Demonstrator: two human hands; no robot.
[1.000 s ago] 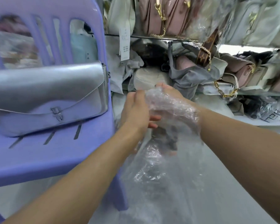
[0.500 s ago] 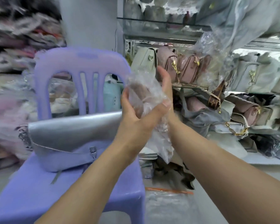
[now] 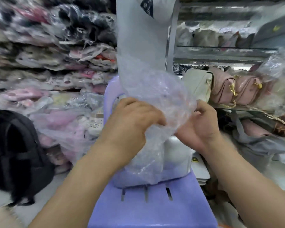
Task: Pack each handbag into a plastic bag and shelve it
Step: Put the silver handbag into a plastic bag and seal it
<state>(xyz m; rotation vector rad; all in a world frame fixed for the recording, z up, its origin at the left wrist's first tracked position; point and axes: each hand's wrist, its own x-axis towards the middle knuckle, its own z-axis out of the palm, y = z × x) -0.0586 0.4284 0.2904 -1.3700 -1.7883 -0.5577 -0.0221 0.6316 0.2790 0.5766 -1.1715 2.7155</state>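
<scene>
I hold a clear plastic bag (image 3: 156,96) up in front of me with both hands. My left hand (image 3: 132,119) grips its crumpled left side and my right hand (image 3: 199,122) pinches its right edge. The bag billows upward between them and hangs down over the silver handbag (image 3: 176,158), which leans on the seat of the purple plastic chair (image 3: 155,206). Most of the handbag is hidden behind my hands and the plastic.
Shelves (image 3: 220,53) at the right hold pink handbags with gold chains (image 3: 234,91) and a cream one (image 3: 197,84), some wrapped in plastic. Stacks of bagged goods (image 3: 48,63) fill the left. A black backpack (image 3: 15,153) sits on the floor at the left.
My hands moved from pressing the bag between them to gripping it at each side, spreading it apart. The view swung left and up, bringing the chair to the centre.
</scene>
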